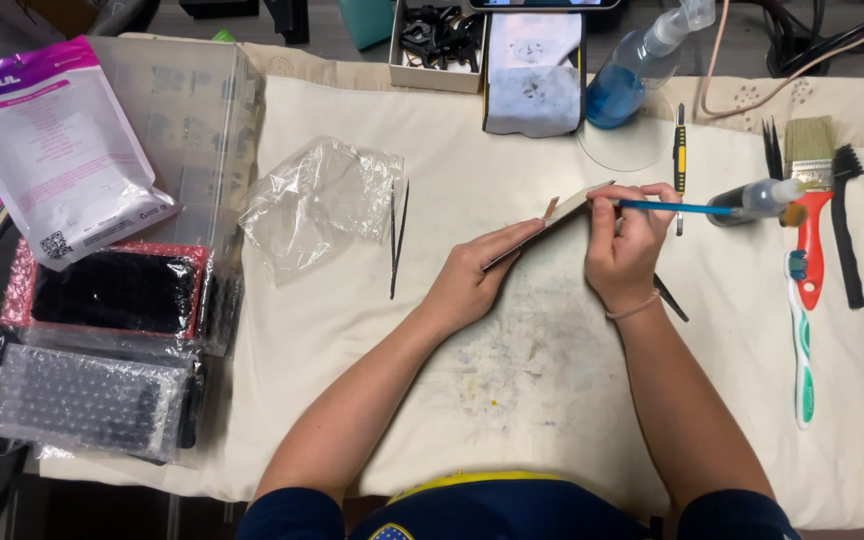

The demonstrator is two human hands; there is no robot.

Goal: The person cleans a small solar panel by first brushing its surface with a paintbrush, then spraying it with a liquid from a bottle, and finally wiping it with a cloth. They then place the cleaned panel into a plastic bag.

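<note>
A: Left hand clamps the thin flat panel tilted on edge, mid-desk; right hand pinches a blue-handled tool at its upper edge.

B: Open cloth below; tweezers left, brushes crowd the right edge.

Bare forearms, short navy sleeves, navy top with yellow trim, thin band on right wrist.

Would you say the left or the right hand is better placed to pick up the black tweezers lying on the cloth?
Probably the left. The tweezers lie on the left hand's side, while the right hand is farther away and holds a thin blue tool. The left would first have to release the flat panel.
</note>
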